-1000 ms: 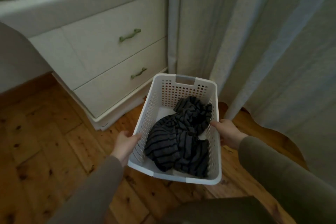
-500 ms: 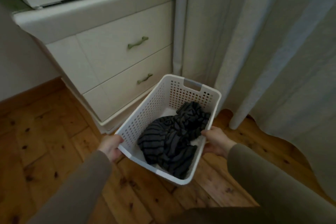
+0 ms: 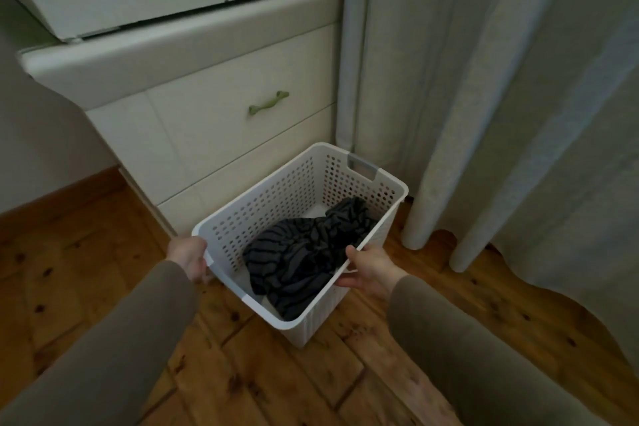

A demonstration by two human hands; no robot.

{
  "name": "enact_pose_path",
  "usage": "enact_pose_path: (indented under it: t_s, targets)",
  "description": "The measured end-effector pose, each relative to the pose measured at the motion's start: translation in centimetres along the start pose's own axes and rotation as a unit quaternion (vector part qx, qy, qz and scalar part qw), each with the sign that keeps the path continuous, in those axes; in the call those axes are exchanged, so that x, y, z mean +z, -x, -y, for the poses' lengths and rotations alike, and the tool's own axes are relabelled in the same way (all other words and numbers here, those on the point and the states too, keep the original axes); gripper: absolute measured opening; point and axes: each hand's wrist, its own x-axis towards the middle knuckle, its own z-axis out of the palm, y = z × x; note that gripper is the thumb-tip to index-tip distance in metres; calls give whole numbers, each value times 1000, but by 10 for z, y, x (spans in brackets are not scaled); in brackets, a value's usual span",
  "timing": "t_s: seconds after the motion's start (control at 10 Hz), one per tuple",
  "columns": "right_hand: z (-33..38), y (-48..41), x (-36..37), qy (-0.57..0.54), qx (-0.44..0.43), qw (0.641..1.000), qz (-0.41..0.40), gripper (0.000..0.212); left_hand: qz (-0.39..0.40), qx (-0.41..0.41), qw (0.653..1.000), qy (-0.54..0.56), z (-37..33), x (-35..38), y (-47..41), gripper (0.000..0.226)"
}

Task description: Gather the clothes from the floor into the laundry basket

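A white perforated laundry basket [image 3: 269, 204] stands on the wooden floor, turned at an angle, its far corner close to the drawers and the curtain. Inside lies a dark grey striped garment [image 3: 304, 252], bunched up. My left hand [image 3: 188, 256] grips the basket's near left corner at the rim. On the right long side my right hand [image 3: 371, 268] holds the rim, thumb over the top edge. Both arms wear brown-grey sleeves. No other clothes show on the floor in this view.
A cream chest of drawers [image 3: 214, 107] with green handles stands behind the basket. Pale curtains [image 3: 484, 97] hang to the floor on the right. A wall with a wooden skirting board [image 3: 58, 197] is at the left. Bare wooden floorboards [image 3: 86, 287] lie around the basket.
The basket has come down and turned, and now rests on the floor nearer the drawers. Both hands stayed on its rim. The view has shifted lower and to the left.
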Motion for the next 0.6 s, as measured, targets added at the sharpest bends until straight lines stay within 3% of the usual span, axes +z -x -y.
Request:
enact_pose_path:
  t_s: [0.4, 0.5, 0.6]
  targets:
    - [5, -8, 9, 12, 0, 1000, 19, 34, -25, 26, 999, -40, -8, 8, -17, 42]
    - [2, -6, 0, 42, -1, 999, 27, 40, -67, 70, 988, -120, -2, 12, -12, 38]
    - [-4, 3, -14, 110, -2, 994, 22, 48, -62, 185, 962, -192, 10, 31, 4, 34]
